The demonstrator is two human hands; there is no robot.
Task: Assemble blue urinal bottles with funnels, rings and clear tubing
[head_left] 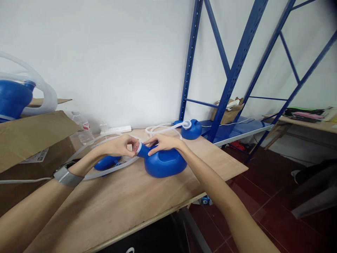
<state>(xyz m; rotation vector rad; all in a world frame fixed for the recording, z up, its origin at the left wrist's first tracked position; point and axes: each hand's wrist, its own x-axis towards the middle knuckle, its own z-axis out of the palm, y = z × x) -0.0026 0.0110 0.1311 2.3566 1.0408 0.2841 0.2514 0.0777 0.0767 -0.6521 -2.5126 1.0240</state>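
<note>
A blue plastic urinal bottle (165, 166) lies on the wooden table, its neck pointing left. My left hand (121, 145) is closed at the mouth of the neck, thumb and fingers pinching the white ring (139, 148) there. Across the top of the bottle, my right hand (165, 142) grips the base of the neck. Beside my left wrist is another blue plastic piece (106, 162), partly covered by my forearm. Clear hose (123, 166) curls around it. Inside the bottle's mouth, nothing can be made out behind my fingers.
Another blue bottle (192, 130) with a capped hose stands toward the back right. At left, a cardboard box (50, 140) holds a similar bottle (15, 96). A water bottle (83, 128) and a power strip (119, 129) are by the wall. Blue shelving (229, 80) rises at right.
</note>
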